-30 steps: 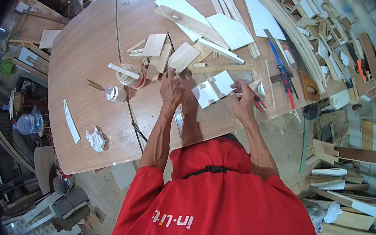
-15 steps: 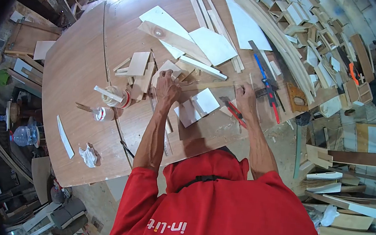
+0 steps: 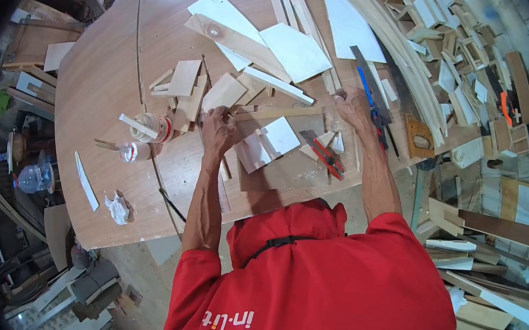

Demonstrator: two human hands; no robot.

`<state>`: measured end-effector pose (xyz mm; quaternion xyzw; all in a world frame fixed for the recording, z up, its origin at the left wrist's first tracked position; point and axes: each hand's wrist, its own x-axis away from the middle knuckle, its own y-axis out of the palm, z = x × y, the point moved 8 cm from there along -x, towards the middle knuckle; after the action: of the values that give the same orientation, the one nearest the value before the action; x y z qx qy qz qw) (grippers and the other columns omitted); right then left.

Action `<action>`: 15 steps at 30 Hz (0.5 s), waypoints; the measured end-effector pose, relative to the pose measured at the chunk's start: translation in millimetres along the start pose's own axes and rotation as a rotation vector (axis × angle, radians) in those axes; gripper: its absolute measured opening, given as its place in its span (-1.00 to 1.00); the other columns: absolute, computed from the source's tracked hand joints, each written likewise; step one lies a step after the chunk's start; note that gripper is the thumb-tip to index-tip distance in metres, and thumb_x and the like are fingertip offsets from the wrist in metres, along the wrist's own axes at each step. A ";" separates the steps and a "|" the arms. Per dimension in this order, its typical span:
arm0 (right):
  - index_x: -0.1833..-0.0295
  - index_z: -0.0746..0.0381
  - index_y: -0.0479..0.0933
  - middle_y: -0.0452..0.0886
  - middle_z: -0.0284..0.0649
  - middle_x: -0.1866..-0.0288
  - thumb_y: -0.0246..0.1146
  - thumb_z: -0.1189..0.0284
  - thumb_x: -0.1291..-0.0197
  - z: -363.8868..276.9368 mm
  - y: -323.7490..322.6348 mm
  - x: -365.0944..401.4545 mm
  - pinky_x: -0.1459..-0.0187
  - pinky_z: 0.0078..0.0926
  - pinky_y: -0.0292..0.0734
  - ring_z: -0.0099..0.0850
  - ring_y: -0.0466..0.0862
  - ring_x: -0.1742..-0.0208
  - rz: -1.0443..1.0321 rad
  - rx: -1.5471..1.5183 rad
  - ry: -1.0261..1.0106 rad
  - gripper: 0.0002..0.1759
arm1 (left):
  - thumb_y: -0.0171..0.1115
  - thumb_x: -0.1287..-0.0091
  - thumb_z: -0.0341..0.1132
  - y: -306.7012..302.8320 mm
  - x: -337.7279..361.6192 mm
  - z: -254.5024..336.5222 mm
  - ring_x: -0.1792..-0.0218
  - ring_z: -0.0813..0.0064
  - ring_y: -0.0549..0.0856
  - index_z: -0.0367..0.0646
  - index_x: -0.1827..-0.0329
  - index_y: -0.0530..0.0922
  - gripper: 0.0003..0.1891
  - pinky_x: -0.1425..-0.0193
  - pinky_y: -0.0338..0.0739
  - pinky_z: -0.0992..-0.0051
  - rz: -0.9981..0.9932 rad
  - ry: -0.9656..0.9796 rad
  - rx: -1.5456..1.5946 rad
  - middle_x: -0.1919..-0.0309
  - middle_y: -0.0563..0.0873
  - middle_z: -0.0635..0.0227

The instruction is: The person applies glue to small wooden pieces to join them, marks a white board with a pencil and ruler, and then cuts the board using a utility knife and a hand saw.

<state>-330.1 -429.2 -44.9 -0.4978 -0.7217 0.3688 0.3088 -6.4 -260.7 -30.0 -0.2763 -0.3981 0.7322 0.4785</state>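
My left hand [image 3: 219, 132] is closed, fingers bent down at the near edge of a pale wooden board [image 3: 223, 94]; what they grip, if anything, is hidden. My right hand [image 3: 357, 110] is curled closed beside a blue and red bar clamp [image 3: 370, 89], partly covering it; its fingertips are too small to make out. Between my arms lie a notched white-faced wooden piece [image 3: 281, 134] and red-handled pliers or a similar tool [image 3: 329, 159]. A thin wooden strip [image 3: 280, 113] runs between the hands.
White triangular panels [image 3: 295, 52] and long strips [image 3: 307, 23] lie at the back. On the left stand a wide jar [image 3: 163, 129] and a small pot with sticks [image 3: 129, 152], near a crumpled white cloth [image 3: 117, 208]. A wooden-handled saw [image 3: 418, 140] lies at the right edge.
My right hand has moved forward, away from me, towards the clamp. The left hand has drawn back from the top of the pale board to its near edge. The view has shifted slightly.
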 end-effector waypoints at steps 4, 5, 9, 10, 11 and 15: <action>0.11 0.19 0.65 0.70 0.04 0.21 0.18 0.34 -0.11 -23.2 -6.9 15.7 0.01 -0.15 0.52 -0.02 0.68 0.11 0.039 0.060 -0.019 -0.72 | 0.30 -0.09 -0.36 3.6 6.2 8.2 0.10 0.07 0.61 -0.26 0.07 0.61 -0.68 -0.01 0.51 0.21 -0.046 -0.032 0.092 0.17 0.66 0.05; 0.09 0.18 0.65 0.70 0.04 0.22 0.19 0.33 -0.12 -31.4 -8.8 21.4 0.01 -0.14 0.52 -0.02 0.68 0.10 0.051 0.043 0.006 -0.72 | 0.29 -0.11 -0.35 7.5 6.3 6.5 0.11 0.08 0.62 -0.27 0.05 0.61 -0.67 0.00 0.51 0.22 -0.044 -0.046 0.095 0.16 0.66 0.05; 0.07 0.17 0.63 0.70 0.02 0.22 0.18 0.32 -0.15 -12.9 -13.4 32.0 0.04 -0.11 0.53 -0.02 0.69 0.11 0.145 -0.073 0.092 -0.72 | 0.28 -0.15 -0.34 5.0 8.2 13.8 0.15 0.10 0.66 -0.30 0.02 0.61 -0.66 0.02 0.53 0.24 -0.005 -0.047 0.175 0.15 0.66 0.04; 0.06 0.17 0.61 0.70 0.01 0.20 0.14 0.33 -0.20 -9.0 -26.1 40.5 0.06 -0.11 0.54 -0.02 0.69 0.12 0.179 -0.143 0.162 -0.74 | 0.25 -0.17 -0.37 -5.2 10.3 23.6 0.15 0.11 0.67 -0.31 0.02 0.60 -0.68 0.03 0.53 0.24 0.016 -0.016 0.102 0.14 0.66 0.03; 0.06 0.17 0.61 0.70 0.01 0.20 0.14 0.33 -0.20 -2.7 -27.7 40.8 0.06 -0.11 0.54 -0.02 0.69 0.12 0.174 -0.145 0.158 -0.74 | 0.25 -0.17 -0.37 -4.7 10.8 19.5 0.15 0.11 0.67 -0.31 0.02 0.60 -0.68 0.03 0.53 0.24 0.019 -0.021 0.100 0.14 0.66 0.03; 0.08 0.20 0.61 0.70 -0.04 0.17 0.11 0.32 -0.26 17.8 -51.1 51.2 0.11 -0.12 0.55 -0.01 0.70 0.14 0.248 -0.175 0.154 -0.74 | 0.23 -0.16 -0.42 -8.9 16.6 -4.6 0.16 0.11 0.68 -0.30 0.03 0.61 -0.70 0.03 0.54 0.25 0.036 -0.070 0.150 0.15 0.67 0.04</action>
<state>-385.7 -396.7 -7.5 -0.6347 -0.6582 0.3007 0.2709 -5.0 -242.0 -25.3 -0.2209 -0.3535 0.7778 0.4704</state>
